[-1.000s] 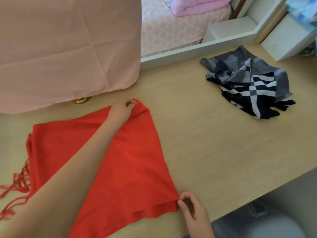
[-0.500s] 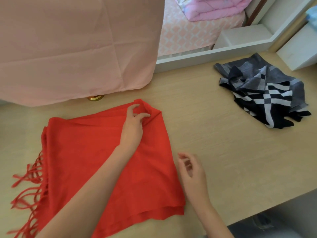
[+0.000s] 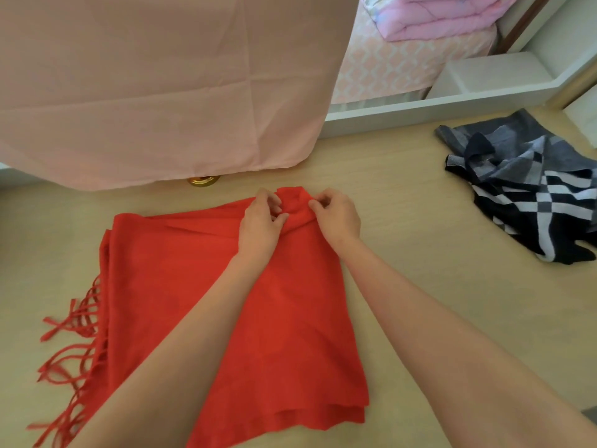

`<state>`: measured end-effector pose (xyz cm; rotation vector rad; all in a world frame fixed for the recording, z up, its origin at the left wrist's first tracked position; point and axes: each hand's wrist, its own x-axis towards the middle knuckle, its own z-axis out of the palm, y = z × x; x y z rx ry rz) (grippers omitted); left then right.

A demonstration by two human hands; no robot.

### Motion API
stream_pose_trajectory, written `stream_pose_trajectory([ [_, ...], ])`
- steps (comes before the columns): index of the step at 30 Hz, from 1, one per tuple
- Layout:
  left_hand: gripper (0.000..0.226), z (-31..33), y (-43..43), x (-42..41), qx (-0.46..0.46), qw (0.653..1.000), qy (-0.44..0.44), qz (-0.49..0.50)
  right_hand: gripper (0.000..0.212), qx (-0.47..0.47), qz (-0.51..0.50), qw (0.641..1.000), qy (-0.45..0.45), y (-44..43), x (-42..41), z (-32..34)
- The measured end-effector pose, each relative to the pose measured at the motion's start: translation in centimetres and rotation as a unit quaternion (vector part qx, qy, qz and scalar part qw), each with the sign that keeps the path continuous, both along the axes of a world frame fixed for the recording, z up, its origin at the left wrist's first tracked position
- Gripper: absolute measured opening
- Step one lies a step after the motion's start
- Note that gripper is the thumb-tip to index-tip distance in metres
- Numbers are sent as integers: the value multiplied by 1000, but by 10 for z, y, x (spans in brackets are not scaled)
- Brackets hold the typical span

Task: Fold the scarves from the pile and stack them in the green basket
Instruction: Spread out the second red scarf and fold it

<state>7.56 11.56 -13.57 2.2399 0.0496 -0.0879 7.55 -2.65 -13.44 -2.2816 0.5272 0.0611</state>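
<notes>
A red scarf (image 3: 181, 273) lies folded flat on the wooden table (image 3: 436, 302), its fringe trailing off the left end. My left hand (image 3: 260, 224) and my right hand (image 3: 336, 216) sit side by side at the scarf's far right corner, each pinching the bunched cloth there. A crumpled dark checked scarf (image 3: 529, 192) lies at the table's right. No green basket is in view.
A large pink cloth (image 3: 161, 85) hangs over something at the back left, with a small gold round object (image 3: 203, 180) at its lower edge. A white shelf ledge (image 3: 452, 101) borders the table's far side; a pink bed lies beyond.
My right hand let go of the scarf's near right corner and moved up to the far corner beside my left hand. The view shifted left.
</notes>
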Motion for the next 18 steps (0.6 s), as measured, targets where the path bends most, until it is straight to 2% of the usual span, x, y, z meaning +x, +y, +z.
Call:
stream_pose_trajectory([
  [6, 13, 4, 2, 17, 112, 991, 2, -70, 16, 117, -59, 991, -28, -6, -11, 1],
  [11, 25, 8, -8, 25, 234, 963, -25, -128, 15, 165, -54, 984, -36, -9, -12, -8],
  [15, 19, 18, -20, 31, 186, 972, 23, -145, 18, 200, -57, 977, -47, -14, -26, -6],
  [18, 16, 19, -22, 36, 146, 972, 71, -170, 15, 198, -27, 980, -12, -24, -72, -3],
])
